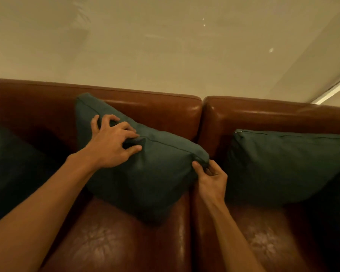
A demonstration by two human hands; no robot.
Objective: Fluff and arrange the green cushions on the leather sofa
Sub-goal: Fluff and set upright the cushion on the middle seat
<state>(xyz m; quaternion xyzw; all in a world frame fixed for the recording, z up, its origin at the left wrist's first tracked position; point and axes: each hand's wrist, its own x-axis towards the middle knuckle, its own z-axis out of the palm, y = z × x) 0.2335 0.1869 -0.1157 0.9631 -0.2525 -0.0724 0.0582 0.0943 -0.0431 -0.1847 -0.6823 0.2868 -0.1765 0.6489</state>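
The work looks partway through. The middle cushion (155, 173) leans tilted against the back of the sofa (145, 107) at centre frame. Its top seam slopes from upper left down to lower right, so it is not yet squared up. The left hand (114, 146) sits on that top edge with fingers curled into the fabric, its grip clamped on the seam. The right hand (212, 179), lower and to the right, pinches the cushion's right-hand corner, its grip also closed on cloth. I take this for a fluffing or straightening hold on this one cushion. The right cushion (283, 165), at the right of the frame, stands plump and fairly level against the back and seems done. The left cushion (6, 163), cut off by the left edge and in shadow, cannot be judged. What is probably left is levelling the middle one and checking the left. The sofa is brown leather in two sections that meet just right of centre, with worn, creased seats (98, 242) along the lower frame. A plain beige wall (165, 46) fills the upper frame. A pale strip (334, 91) crosses the right edge, and I cannot tell what it is.
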